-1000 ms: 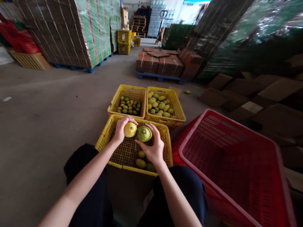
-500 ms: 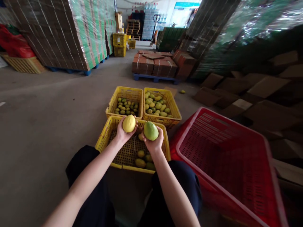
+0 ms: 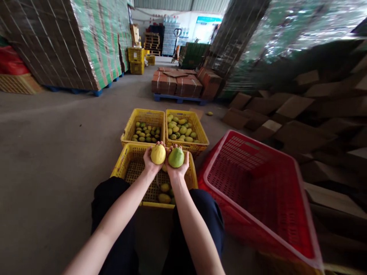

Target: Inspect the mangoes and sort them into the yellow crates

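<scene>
Both hands had turned over and come together: a second earlier the fingers had held two fruits from the sides, ends up, and half a second earlier the upturned palms had stood farther apart. Now the left hand [image 3: 148, 163] was cupped under a yellow fruit [image 3: 158, 154], and the right hand [image 3: 178, 172] was cupped under a green fruit [image 3: 176, 157], fingers curled round the backs; whether the hands touched, I could not tell. Both fruits lay just beside each other, raised over the far side of the near crate [image 3: 139, 204]. For the work, this probably meant a side-by-side look or a weighing in the palms, with neither fruit set down yet. In the near crate, a few yellow and green fruits [image 3: 164, 198] lay toward the right, partly hidden by the right arm [image 3: 183, 206]. Beyond it, the left rear crate [image 3: 150, 112] held many small green and yellowish fruits [image 3: 142, 134], and the right rear crate [image 3: 200, 130] held larger, mostly yellow ones [image 3: 182, 130]. The red crate [image 3: 219, 152] stood to the right, near the right knee [image 3: 210, 208].
</scene>
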{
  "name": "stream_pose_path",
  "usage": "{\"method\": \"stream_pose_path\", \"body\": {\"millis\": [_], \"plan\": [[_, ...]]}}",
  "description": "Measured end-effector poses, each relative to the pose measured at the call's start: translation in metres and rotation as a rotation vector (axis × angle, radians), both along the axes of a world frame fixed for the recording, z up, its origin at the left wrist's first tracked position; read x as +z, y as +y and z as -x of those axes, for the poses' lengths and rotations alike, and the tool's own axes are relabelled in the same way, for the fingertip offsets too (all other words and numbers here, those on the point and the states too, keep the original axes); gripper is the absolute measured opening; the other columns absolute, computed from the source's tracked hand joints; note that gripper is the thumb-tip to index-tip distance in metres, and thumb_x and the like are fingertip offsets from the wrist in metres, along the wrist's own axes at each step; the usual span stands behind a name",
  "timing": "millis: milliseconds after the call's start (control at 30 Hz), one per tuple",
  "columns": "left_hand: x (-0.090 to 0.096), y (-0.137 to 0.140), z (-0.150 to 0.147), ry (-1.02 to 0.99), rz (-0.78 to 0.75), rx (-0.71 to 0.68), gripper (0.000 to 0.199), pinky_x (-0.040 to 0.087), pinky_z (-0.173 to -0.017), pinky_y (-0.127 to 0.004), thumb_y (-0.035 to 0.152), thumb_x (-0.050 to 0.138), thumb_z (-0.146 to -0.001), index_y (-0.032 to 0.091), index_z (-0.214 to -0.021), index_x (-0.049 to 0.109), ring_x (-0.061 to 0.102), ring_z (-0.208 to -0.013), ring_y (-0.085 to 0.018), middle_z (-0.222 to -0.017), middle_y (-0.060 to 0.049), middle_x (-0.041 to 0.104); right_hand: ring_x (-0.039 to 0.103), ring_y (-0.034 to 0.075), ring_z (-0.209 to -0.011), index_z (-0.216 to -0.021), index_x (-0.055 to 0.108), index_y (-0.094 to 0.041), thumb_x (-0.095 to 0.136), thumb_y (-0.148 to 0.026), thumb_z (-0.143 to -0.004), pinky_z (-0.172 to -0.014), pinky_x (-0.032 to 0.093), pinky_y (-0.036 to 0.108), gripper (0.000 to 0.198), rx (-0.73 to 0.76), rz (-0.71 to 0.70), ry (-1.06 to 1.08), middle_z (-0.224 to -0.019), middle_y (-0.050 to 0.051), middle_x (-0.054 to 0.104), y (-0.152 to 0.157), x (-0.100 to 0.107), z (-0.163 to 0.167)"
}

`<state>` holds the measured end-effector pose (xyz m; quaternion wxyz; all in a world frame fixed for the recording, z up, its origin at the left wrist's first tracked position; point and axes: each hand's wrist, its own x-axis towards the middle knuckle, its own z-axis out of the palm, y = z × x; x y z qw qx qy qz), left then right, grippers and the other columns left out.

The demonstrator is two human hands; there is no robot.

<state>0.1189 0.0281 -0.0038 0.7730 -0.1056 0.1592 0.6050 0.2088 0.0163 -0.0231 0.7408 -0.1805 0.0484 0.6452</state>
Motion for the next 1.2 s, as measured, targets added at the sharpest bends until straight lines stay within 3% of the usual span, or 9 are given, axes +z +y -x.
{"method": "stream_pose_path", "body": {"millis": [133, 367, 533, 733, 800, 867, 1000, 1100, 1200], "plan": [[0.002, -0.001, 0.002, -0.005, 0.004, 0.004, 0.04, 0.057, -0.085, -0.033, 0.024, 0.045, -0.09, 0.012, -0.12, 0.069, 0.072, -0.082, -0.02, -0.098, -0.01, 0.076, 0.07, 0.018, -0.089, -0.092, 0.07, -0.026, 0.053, -0.046, -0.088, -0.092, 0.057, 0.037, 0.026, 0.001, -0.027, -0.022, -0.095, 0.0, 0.077, 0.0, -0.001, -0.001], [0.009, -0.004, 0.005, -0.001, 0.025, -0.002, 0.038, 0.058, -0.082, -0.032, 0.023, 0.044, -0.09, 0.015, -0.116, 0.071, 0.072, -0.08, -0.019, -0.091, -0.007, 0.075, 0.07, 0.017, -0.085, -0.091, 0.07, -0.025, 0.051, -0.034, -0.084, -0.091, 0.057, 0.035, 0.022, 0.003, 0.054, -0.014, -0.093, 0.0, 0.077, -0.003, 0.01, 0.002], [0.012, -0.005, 0.002, 0.033, 0.004, -0.005, 0.038, 0.059, -0.079, -0.03, 0.02, 0.044, -0.088, 0.016, -0.113, 0.072, 0.072, -0.08, -0.019, -0.091, -0.007, 0.075, 0.07, 0.018, -0.084, -0.088, 0.069, -0.026, 0.055, -0.032, -0.079, -0.093, 0.058, 0.038, 0.018, -0.01, 0.02, -0.126, -0.091, 0.0, 0.076, -0.007, 0.011, 0.004], [0.01, -0.006, 0.005, 0.059, 0.027, -0.024, 0.04, 0.058, -0.082, -0.031, 0.021, 0.046, -0.086, 0.014, -0.116, 0.072, 0.073, -0.082, -0.019, -0.091, -0.007, 0.075, 0.07, 0.017, -0.084, -0.09, 0.07, -0.026, 0.055, -0.031, -0.079, -0.086, 0.059, 0.034, 0.019, 0.02, 0.032, -0.123, -0.087, 0.0, 0.076, -0.004, 0.007, -0.003], [0.005, -0.006, 0.012, 0.056, 0.062, 0.001, 0.044, 0.059, -0.082, -0.031, 0.02, 0.047, -0.084, 0.014, -0.121, 0.07, 0.073, -0.082, -0.02, -0.09, -0.008, 0.075, 0.07, 0.016, -0.084, -0.093, 0.07, -0.026, 0.054, -0.029, -0.08, -0.083, 0.06, 0.032, 0.02, 0.075, 0.117, -0.119, -0.087, 0.0, 0.076, -0.002, 0.001, -0.003], [0.0, -0.005, 0.026, 0.069, 0.119, 0.046, 0.048, 0.06, -0.079, -0.032, 0.018, 0.047, -0.082, 0.014, -0.125, 0.067, 0.074, -0.08, -0.021, -0.087, -0.008, 0.076, 0.071, 0.017, -0.083, -0.092, 0.069, -0.026, 0.052, -0.026, -0.082, -0.078, 0.06, 0.032, 0.019, 0.184, 0.301, -0.162, -0.084, -0.001, 0.076, -0.003, -0.01, 0.0], [-0.005, -0.003, 0.064, 0.098, 0.216, 0.133, 0.049, 0.063, -0.07, -0.033, 0.02, 0.045, -0.082, 0.016, -0.128, 0.064, 0.074, -0.074, -0.023, -0.079, -0.007, 0.074, 0.07, 0.023, -0.073, -0.083, 0.062, -0.022, 0.048, -0.019, -0.082, -0.068, 0.061, 0.041, 0.014, 0.411, 0.627, -0.265, -0.068, 0.003, 0.068, -0.027, -0.047, 0.019], [-0.001, -0.002, 0.089, 0.096, 0.24, 0.187, 0.048, 0.063, -0.066, -0.033, 0.02, 0.044, -0.083, 0.015, -0.127, 0.062, 0.074, -0.072, -0.023, -0.079, -0.008, 0.074, 0.069, 0.024, -0.068, -0.082, 0.058, -0.022, 0.047, -0.014, -0.079, -0.062, 0.06, 0.043, 0.013, 0.504, 0.731, -0.318, -0.065, 0.004, 0.065, -0.045, -0.067, 0.035], [0.004, -0.005, 0.104, 0.093, 0.227, 0.208, 0.05, 0.063, -0.066, -0.033, 0.02, 0.042, -0.082, 0.011, -0.128, 0.061, 0.075, -0.073, -0.023, -0.082, -0.01, 0.075, 0.068, 0.023, -0.067, -0.089, 0.056, -0.022, 0.045, -0.014, -0.082, -0.062, 0.061, 0.044, 0.016, 0.523, 0.739, -0.374, -0.07, 0.003, 0.065, -0.025, -0.058, 0.044]]}}
